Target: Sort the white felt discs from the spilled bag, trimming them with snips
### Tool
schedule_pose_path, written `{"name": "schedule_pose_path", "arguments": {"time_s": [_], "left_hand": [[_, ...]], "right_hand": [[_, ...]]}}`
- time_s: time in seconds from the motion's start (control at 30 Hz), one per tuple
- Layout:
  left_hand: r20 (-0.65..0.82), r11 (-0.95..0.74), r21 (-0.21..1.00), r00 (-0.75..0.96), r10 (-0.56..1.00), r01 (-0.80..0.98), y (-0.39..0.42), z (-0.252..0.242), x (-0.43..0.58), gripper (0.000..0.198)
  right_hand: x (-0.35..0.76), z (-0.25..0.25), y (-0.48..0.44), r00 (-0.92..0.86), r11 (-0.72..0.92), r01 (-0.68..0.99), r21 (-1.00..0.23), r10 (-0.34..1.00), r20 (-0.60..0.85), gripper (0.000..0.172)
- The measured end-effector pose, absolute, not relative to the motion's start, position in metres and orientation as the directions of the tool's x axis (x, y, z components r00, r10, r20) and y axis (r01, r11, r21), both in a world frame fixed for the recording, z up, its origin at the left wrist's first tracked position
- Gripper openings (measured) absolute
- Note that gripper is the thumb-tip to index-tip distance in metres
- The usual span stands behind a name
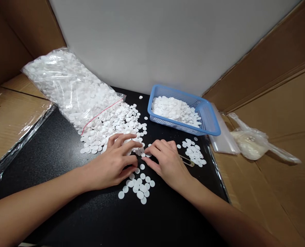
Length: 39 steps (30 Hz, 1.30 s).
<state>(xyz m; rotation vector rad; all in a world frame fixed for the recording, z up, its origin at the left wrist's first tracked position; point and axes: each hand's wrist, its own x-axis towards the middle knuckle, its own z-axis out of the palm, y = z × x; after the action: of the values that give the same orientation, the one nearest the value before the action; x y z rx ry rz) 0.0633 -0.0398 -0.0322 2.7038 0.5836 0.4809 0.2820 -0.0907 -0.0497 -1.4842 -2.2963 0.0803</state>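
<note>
Thin round white discs spill in a heap from the mouth of a clear zip bag with a red seal line. My left hand rests at the front edge of this heap, fingers spread and bent over the discs. Facing it, my right hand has its thumb and forefinger apart, with a few discs at their tips; nothing is plainly gripped. A smaller scatter of discs lies on the black table in front of my hands. Beyond my right hand sits a blue basket partly filled with discs.
Another group of discs lies right of my right hand, beside a flat metal strip partly hidden by it. Flat plastic bags and a knotted clear bag rest on cardboard at the right. A grey wall stands behind.
</note>
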Motion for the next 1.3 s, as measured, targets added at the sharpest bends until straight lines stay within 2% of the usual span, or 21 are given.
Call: {"name": "schedule_pose_path", "arguments": {"time_s": [0.1,0.27,0.43,0.53,0.67,0.73,0.83,0.97,1.17,1.23,1.3], "left_hand": [[0.203,-0.807,0.444,0.833,0.515,0.390,-0.038,-0.033,0.061,0.010],[0.175,-0.756,0.479,0.795,0.580,0.446,-0.032,-0.037,0.057,0.003],[0.203,-0.761,0.466,0.783,0.588,0.451,-0.029,-0.041,0.055,0.008],[0.235,-0.755,0.482,0.765,0.599,0.444,-0.029,-0.041,0.054,0.014],[0.231,-0.721,0.534,0.744,0.627,0.442,-0.026,-0.039,0.050,0.014],[0.223,-0.688,0.575,0.725,0.651,0.442,-0.024,-0.038,0.049,0.015],[0.221,-0.643,0.629,0.692,0.687,0.437,-0.021,-0.038,0.048,0.017],[0.249,-0.621,0.657,0.655,0.713,0.427,-0.019,-0.039,0.049,0.017],[0.272,-0.619,0.653,0.627,0.730,0.437,-0.018,-0.039,0.050,0.018],[0.263,-0.620,0.651,0.636,0.725,0.437,-0.019,-0.039,0.050,0.018],[0.248,-0.626,0.649,0.659,0.711,0.432,-0.020,-0.039,0.050,0.016]], "right_hand": [[0.281,-0.046,-0.091,-0.371,0.453,0.856,-0.250,0.874,0.314,0.006],[0.280,-0.042,-0.092,-0.444,0.518,0.837,-0.177,0.831,0.334,0.017],[0.282,-0.040,-0.092,-0.438,0.528,0.837,-0.146,0.805,0.399,0.020],[0.289,-0.035,-0.094,-0.506,0.582,0.799,-0.153,0.787,0.353,0.020],[0.299,-0.032,-0.095,-0.607,0.643,0.709,-0.287,0.765,0.216,0.016],[0.300,-0.032,-0.094,-0.551,0.588,0.725,-0.360,0.808,0.209,0.012],[0.298,-0.035,-0.093,-0.452,0.515,0.765,-0.386,0.857,0.247,0.012],[0.291,-0.042,-0.092,-0.435,0.514,0.794,-0.325,0.854,0.286,0.010],[0.282,-0.045,-0.089,-0.482,0.550,0.826,-0.126,0.803,0.349,0.021],[0.279,-0.042,-0.091,-0.432,0.515,0.836,-0.190,0.831,0.352,0.021],[0.276,-0.040,-0.093,-0.354,0.440,0.820,-0.366,0.892,0.281,0.018]]}}
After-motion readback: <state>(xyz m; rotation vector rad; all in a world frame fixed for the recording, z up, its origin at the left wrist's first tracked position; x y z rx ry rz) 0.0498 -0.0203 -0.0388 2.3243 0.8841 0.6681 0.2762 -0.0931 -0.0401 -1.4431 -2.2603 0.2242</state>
